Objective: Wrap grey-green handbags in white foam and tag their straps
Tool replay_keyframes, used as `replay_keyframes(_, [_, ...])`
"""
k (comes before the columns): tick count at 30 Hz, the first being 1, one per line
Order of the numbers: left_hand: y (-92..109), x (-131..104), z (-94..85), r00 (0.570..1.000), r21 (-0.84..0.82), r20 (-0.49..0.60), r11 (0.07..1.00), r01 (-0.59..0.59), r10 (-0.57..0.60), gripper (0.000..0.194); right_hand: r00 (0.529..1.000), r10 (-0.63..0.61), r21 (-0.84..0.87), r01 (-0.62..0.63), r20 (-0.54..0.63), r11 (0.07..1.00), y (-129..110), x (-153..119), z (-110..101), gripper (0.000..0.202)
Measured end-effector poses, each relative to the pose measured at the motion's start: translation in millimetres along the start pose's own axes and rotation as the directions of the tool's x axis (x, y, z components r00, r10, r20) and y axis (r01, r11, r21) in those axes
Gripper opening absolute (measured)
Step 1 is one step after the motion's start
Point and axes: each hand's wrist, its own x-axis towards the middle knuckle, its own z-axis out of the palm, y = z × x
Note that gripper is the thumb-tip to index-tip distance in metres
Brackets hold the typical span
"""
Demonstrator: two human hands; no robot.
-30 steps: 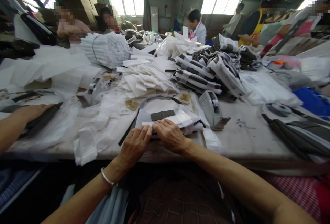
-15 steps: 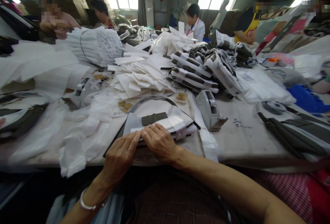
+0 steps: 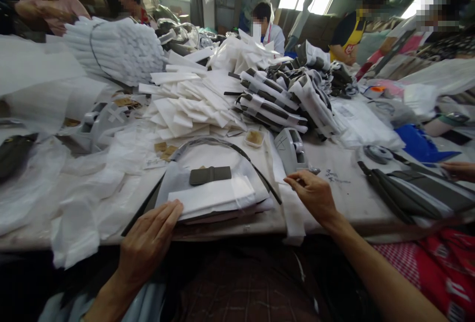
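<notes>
A flat bundle wrapped in white tissue (image 3: pixel 215 197) lies at the table's near edge, with an olive tab (image 3: pixel 210 175) on top and a dark strap (image 3: pixel 226 144) arcing behind it. My left hand (image 3: pixel 148 243) lies flat on the bundle's near left corner, fingers straight. My right hand (image 3: pixel 314 196) is off the bundle, to the right. Its thumb and forefinger meet at the front of a grey tape dispenser (image 3: pixel 291 146). I cannot see any tape between them.
Stacks of white folded sheets (image 3: pixel 185 107) and wrapped olive pieces (image 3: pixel 282 99) fill the table's middle. A second dispenser (image 3: pixel 97 123) sits left, dark bags (image 3: pixel 415 191) right, where another person's hand (image 3: pixel 458 169) rests. Several people work at the far side.
My right hand left the bundle and moved right to the tape dispenser. My left hand slid down to the bundle's near left corner. The view shifted left.
</notes>
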Motion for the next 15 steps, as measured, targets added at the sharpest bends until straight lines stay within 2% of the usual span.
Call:
replay_keyframes(3, [1.2,-1.5,1.0,1.0,0.001,-0.003,1.0,0.001,-0.001,0.048,0.994,0.044,-0.142,-0.029,0.104,0.989,17.7,-3.6,20.5,0.022])
replay_keyframes(6, [2.6,-1.8,1.8,1.0,0.008,-0.001,1.0,0.003,-0.003,0.049,0.988,0.049,-0.18,-0.023,0.143,0.983,22.4,-3.8,38.9,0.021])
replay_keyframes(10, [5.4,-0.7,3.2,1.0,0.01,-0.009,1.0,-0.002,0.002,0.048,0.992,0.046,-0.142,-0.029,0.115,0.989,24.5,-5.0,48.7,0.02])
replay_keyframes(15, [7.4,0.5,6.9,1.0,-0.01,-0.011,1.0,-0.013,0.013,0.044,0.997,0.069,-0.117,-0.064,0.043,0.991,25.3,-6.9,46.7,0.032])
